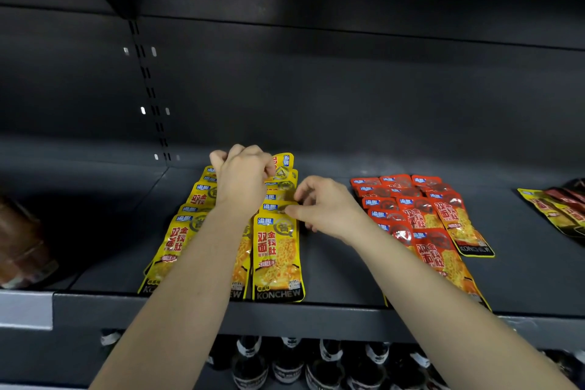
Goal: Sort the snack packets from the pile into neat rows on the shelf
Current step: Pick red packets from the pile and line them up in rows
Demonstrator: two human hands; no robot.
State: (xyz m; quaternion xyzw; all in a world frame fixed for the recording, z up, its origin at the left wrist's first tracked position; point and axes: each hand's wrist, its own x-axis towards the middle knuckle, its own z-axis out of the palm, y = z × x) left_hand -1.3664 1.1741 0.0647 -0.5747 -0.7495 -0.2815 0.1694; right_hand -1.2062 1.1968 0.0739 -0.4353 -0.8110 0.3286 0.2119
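Yellow snack packets [278,258] lie in overlapping rows on the dark shelf [335,275], left of centre. My left hand [242,177] is at the back of these rows, fingers curled round the top of a yellow packet [285,163] that stands tilted up. My right hand [323,204] pinches the top edge of a yellow packet [272,206] in the right-hand yellow row. Red snack packets [421,215] lie in overlapping rows further right; my right forearm covers part of them.
A loose pile of mixed packets [560,206] lies at the far right of the shelf. A brown wrapped item [22,244] sits at the far left. Bottles [288,361] stand on the level below. The shelf's front lip [316,317] runs across.
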